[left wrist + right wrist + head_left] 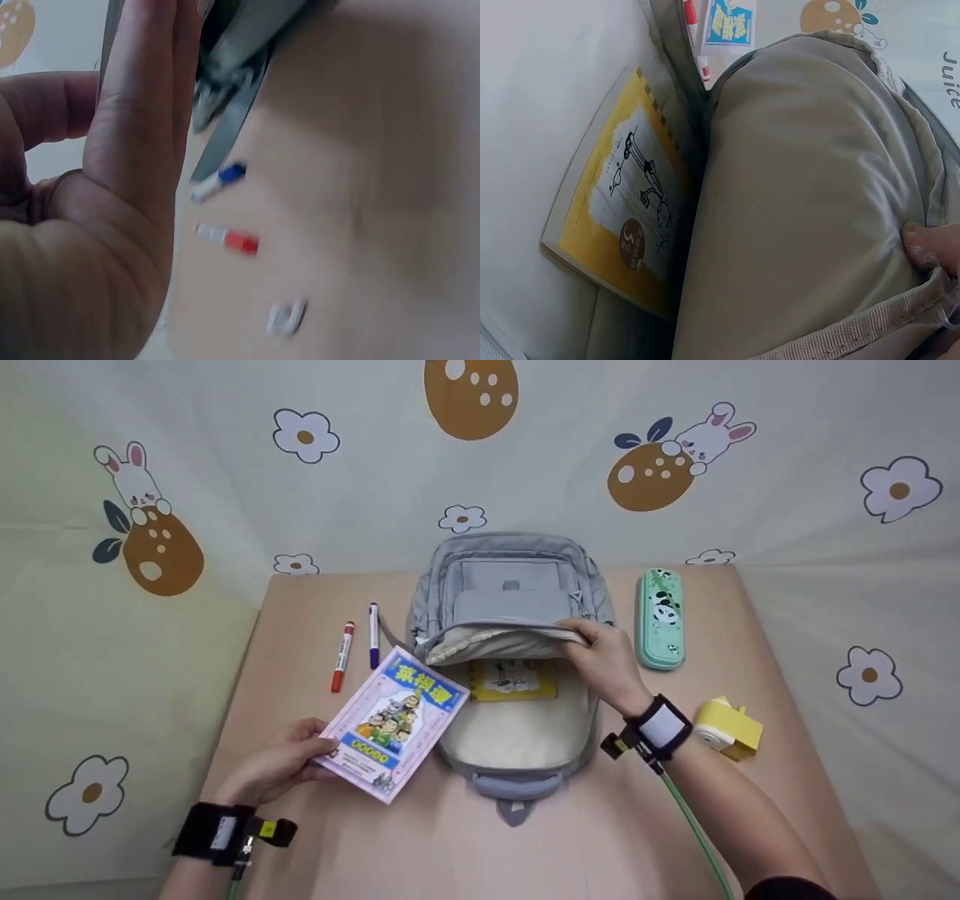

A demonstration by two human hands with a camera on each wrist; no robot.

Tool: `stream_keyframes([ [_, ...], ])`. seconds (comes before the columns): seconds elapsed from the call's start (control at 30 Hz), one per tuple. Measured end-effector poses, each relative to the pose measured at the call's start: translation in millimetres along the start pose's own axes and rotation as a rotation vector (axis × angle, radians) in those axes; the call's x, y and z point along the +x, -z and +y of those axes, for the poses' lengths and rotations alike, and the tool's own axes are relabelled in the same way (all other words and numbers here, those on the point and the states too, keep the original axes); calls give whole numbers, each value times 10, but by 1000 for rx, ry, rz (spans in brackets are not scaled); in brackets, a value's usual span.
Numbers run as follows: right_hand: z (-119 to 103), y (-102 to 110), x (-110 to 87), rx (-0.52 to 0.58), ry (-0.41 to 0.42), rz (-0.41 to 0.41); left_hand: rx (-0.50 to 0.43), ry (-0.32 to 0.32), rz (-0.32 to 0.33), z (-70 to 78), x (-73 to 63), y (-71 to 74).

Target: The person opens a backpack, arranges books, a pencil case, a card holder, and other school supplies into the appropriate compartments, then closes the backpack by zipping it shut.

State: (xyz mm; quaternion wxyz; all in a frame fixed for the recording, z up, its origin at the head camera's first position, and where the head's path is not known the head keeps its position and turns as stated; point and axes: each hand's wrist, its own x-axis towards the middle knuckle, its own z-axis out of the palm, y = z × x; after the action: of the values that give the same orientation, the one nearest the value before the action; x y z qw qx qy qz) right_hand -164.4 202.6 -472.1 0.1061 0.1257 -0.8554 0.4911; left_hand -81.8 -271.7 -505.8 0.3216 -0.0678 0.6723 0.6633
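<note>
My left hand [289,761] pinches the lower left corner of a pink book [394,724] with a cartoon cover, thumb on top. The book is tilted, its upper right corner close to the opening of a grey backpack [517,727]. With my right hand [607,660] I grip the edge of the backpack's unzipped front flap [510,592] and hold it raised. Inside lies a yellow notebook [517,681], partly hidden under the flap; the right wrist view shows more of this notebook [630,195]. In that view, only fingertips [930,246] show on the fabric.
Left of the backpack lie a red marker [343,656] and a blue-purple marker [374,636]. A green panda pencil case [661,619] and a yellow-and-white gadget [727,727] are on the right. A small white object [286,319] appears blurred in the left wrist view.
</note>
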Motion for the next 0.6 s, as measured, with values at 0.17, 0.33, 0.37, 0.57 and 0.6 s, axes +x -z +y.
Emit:
stream_keyframes([
  [0.17, -15, 4, 1, -28, -3, 10, -139, 43, -88, -13, 181, -293],
  [0.33, -22, -2, 5, -28, -7, 1, -262, 114, -172, -41, 310, -543],
  [0.37, -22, -2, 7, -21, -9, -2, -269, 120, -187, -33, 335, -591],
  [0.57, -31, -7, 8, 2, 1, 2, -316, 116, -234, 92, 535, -936],
  [0.6, -32, -10, 7, 1, 4, 4, -331, 120, -236, 114, 572, -997],
])
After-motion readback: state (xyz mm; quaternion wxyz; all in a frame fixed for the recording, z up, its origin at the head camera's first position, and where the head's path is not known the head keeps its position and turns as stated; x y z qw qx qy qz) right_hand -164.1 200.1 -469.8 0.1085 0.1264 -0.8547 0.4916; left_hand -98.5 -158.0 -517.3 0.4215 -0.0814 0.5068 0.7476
